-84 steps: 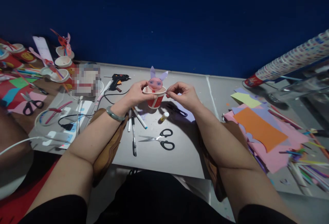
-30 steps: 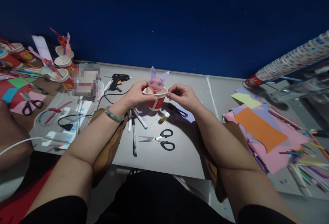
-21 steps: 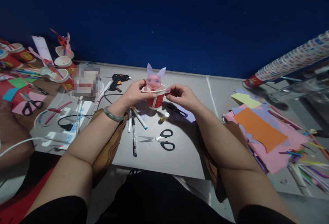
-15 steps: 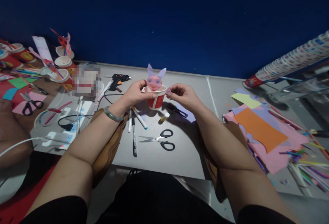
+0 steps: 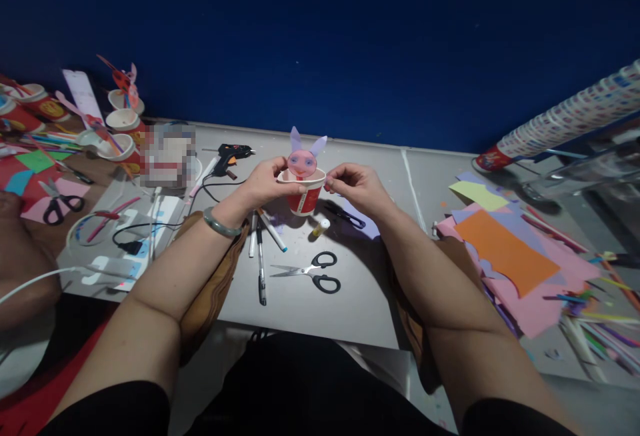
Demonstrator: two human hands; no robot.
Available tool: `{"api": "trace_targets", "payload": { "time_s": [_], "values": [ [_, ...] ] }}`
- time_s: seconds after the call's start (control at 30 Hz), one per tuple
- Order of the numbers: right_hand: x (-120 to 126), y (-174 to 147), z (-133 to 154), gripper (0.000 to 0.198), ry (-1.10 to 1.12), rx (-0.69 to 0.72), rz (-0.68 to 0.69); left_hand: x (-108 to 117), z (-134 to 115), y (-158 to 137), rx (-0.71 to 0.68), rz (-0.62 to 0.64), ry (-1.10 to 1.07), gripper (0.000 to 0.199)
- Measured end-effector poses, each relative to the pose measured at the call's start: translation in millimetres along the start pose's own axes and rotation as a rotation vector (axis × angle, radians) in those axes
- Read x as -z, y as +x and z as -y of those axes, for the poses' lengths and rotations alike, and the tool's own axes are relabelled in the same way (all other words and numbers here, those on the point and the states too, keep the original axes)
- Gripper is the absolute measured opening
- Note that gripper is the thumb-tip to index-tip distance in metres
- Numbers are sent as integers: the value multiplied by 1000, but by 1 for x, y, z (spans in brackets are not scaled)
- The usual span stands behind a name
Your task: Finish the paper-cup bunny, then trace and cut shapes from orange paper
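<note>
- The left hand (image 5: pixel 265 181) has its fingers wrapped on the paper cup (image 5: pixel 307 201), thumb across the near wall just under the rim and the others round the far side. A light, even hold suits thin card; the rim looks a little out of round, so less squeeze would probably serve better.
- The right hand (image 5: pixel 361 188) has its fingertips narrowed near the rim on the cup's right side. I cannot tell whether something small is pinched there, nor whether they touch the cup. Such close work is best done with the fingertips alone, the wall backed from the other side.
- The cup is upright or nearly so, between the two hands; whether its base rests on the surface (image 5: pixel 300 316) is unclear. Resting it there would likely lessen wobble.
- A pink paper disc (image 5: pixel 302 166) with drawn eyes stands above the rim, lilac ears (image 5: pixel 295 139) on top; pressure is best kept off these, as they look easily bent.
- Just in front lies a small tube (image 5: pixel 321 227); nearer the body, open scissors (image 5: pixel 311 268), blades pointing left. Forearms should clear both.
- Left of these are a pen (image 5: pixel 261 266) and markers (image 5: pixel 274 231).
- Farther back on the left is a glue gun (image 5: pixel 231 158), its cord trailing near the left wrist; it may be hot, so sleeves and fingers should avoid it.
</note>
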State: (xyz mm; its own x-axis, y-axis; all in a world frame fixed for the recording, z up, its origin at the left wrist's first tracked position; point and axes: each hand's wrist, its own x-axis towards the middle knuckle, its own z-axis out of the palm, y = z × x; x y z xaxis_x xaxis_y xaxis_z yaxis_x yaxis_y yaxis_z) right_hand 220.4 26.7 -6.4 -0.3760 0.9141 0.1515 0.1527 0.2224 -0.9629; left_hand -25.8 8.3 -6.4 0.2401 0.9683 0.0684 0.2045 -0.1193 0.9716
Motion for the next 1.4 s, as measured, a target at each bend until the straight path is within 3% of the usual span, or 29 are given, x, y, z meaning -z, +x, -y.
{"api": "trace_targets", "payload": {
  "time_s": [0.53,1.4],
  "values": [
    [-1,0,-3,55,0,0,1,-2,-2,-1,-10,14,-40,56],
    [-4,-1,0,40,-24,5,6,-1,-3,-1,-19,14,-25,55]
  ]
}}
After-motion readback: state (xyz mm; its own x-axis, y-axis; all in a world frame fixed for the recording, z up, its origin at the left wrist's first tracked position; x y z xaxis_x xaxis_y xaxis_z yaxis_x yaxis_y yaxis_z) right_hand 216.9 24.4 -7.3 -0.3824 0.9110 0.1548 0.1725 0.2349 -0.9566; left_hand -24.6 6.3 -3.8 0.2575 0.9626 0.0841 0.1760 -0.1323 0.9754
